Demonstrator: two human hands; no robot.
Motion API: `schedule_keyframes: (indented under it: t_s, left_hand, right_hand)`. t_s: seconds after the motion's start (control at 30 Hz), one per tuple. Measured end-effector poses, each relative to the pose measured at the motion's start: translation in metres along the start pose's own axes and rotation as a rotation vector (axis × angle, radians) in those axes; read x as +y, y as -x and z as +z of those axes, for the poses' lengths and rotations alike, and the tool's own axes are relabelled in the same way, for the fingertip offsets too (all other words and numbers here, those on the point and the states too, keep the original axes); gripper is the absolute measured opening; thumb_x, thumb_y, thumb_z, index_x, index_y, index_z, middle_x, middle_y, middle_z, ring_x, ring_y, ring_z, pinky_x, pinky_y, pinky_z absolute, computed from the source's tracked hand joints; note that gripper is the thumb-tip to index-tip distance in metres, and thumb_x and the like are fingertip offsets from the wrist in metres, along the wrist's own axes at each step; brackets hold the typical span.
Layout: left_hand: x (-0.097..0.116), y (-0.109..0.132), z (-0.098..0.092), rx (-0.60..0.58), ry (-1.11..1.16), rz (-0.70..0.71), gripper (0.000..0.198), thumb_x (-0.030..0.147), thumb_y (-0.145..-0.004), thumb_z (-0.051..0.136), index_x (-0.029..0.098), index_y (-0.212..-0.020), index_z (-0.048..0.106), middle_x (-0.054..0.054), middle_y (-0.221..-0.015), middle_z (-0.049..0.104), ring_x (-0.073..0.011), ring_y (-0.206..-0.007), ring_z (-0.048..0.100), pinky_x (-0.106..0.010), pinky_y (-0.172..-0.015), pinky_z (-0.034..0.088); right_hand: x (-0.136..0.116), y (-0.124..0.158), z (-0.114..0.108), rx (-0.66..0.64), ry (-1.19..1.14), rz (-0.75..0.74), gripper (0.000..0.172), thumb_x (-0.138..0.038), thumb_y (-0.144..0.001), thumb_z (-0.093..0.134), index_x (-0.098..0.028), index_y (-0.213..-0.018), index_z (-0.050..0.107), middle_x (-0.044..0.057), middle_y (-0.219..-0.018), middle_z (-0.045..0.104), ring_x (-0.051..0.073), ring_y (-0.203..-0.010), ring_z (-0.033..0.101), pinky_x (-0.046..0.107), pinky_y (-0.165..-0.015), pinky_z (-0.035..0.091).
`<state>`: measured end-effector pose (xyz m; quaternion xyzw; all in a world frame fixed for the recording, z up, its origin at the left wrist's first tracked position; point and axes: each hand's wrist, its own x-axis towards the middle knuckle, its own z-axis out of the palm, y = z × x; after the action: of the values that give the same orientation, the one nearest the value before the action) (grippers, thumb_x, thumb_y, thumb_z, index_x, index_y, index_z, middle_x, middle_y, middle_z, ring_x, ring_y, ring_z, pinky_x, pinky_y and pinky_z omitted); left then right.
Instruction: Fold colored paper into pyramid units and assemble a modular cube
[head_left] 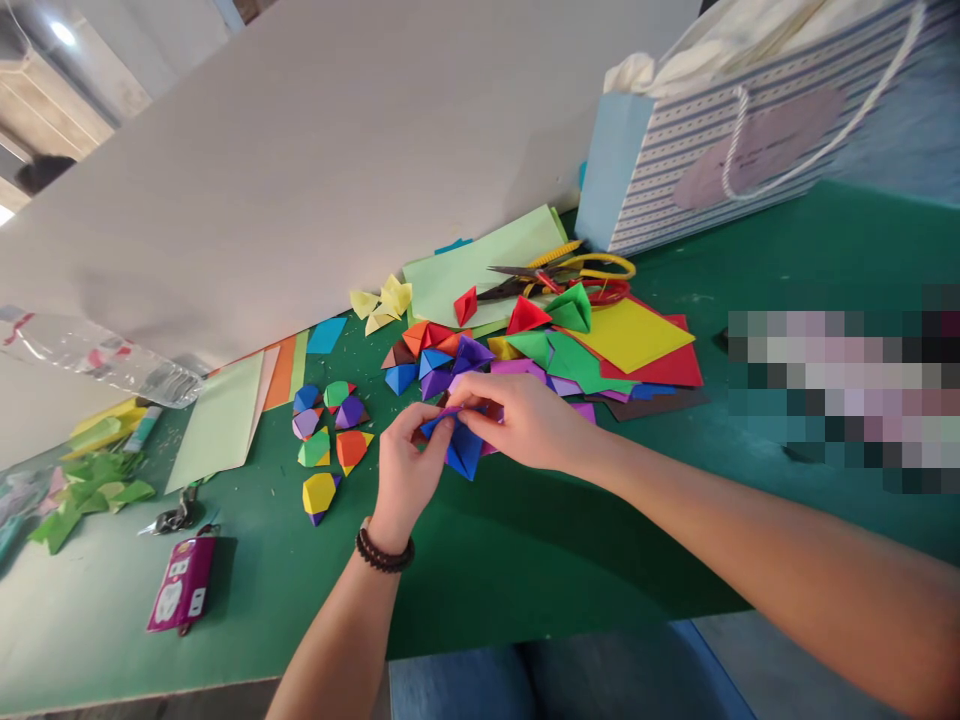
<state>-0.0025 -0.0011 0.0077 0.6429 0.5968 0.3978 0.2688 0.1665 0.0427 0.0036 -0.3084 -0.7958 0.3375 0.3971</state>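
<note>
Both hands meet over the green table (pixel 525 540), pinching a folded blue and purple paper piece (pixel 463 450). My left hand (pixel 405 465), with a dark bead bracelet at the wrist, grips its left edge. My right hand (pixel 517 420) is closed on its top from the right. Just behind lies a heap of folded paper units (pixel 450 355) in orange, blue, purple, red and green. To the left sit several finished multicoloured paper shapes (pixel 330 435).
Flat coloured sheets (pixel 637 340) and scissors (pixel 562 275) lie behind the heap. A striped gift bag (pixel 720 130) stands at the back right, a white board (pixel 300 170) leans behind. A plastic bottle (pixel 97 355), green scraps (pixel 82 500) and a pink pouch (pixel 184 585) lie left.
</note>
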Motion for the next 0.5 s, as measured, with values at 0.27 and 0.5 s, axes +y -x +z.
schedule_keyframes:
  t_s: [0.27, 0.5]
  left_hand:
    - [-0.0028, 0.0015, 0.0024, 0.022, 0.077, -0.039, 0.011, 0.028, -0.085, 0.061, 0.02, -0.083, 0.069, 0.002, -0.075, 0.064, -0.0108, -0.064, 0.052, -0.021, -0.058, 0.041]
    - [0.0007, 0.0027, 0.0036, 0.039, 0.004, -0.02, 0.011, 0.022, -0.085, 0.059, 0.021, -0.083, 0.069, 0.001, -0.076, 0.068, -0.0119, -0.064, 0.055, -0.022, -0.057, 0.042]
  right_hand:
    - [-0.0007, -0.0004, -0.0015, -0.035, -0.01, -0.024, 0.014, -0.012, -0.088, 0.049, -0.02, -0.084, 0.06, 0.001, -0.077, 0.063, 0.012, -0.067, 0.057, 0.023, -0.059, 0.041]
    - [-0.0024, 0.001, -0.0078, -0.101, 0.201, -0.125, 0.017, -0.016, -0.091, 0.048, -0.02, -0.086, 0.063, 0.004, -0.08, 0.066, 0.016, -0.072, 0.058, 0.026, -0.061, 0.039]
